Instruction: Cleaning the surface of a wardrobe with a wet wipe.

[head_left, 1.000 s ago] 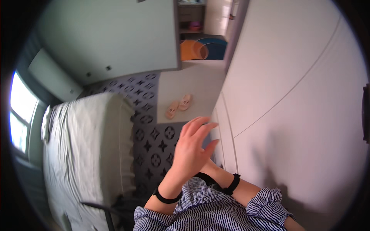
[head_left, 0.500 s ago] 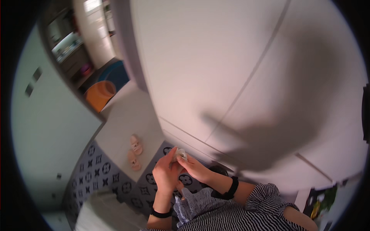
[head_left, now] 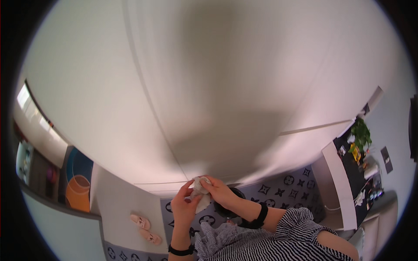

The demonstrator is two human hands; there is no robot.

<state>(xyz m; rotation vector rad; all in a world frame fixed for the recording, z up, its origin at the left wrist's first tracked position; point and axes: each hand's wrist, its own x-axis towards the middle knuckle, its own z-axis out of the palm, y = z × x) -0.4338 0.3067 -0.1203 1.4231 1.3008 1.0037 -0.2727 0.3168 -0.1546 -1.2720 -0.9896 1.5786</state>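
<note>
A crumpled white tissue is held between my two hands, low in the middle of the head view. My left hand pinches it from the left, fingers bent around its edge. From the other side my right hand grips the bunched upper part, the thumb pressed against it. A loose end of the tissue hangs down between the hands. Both wrists wear black bands.
A white panelled surface rises in front of me. On the floor sit a dark round object and pink slippers. To the right stands a black-topped desk with a green plant. A patterned mat covers the floor.
My view has swung right, bringing the desk and plant into sight and shifting the doorway to the far left. The tissue is more opened out, and my left fingers have spread along it.
</note>
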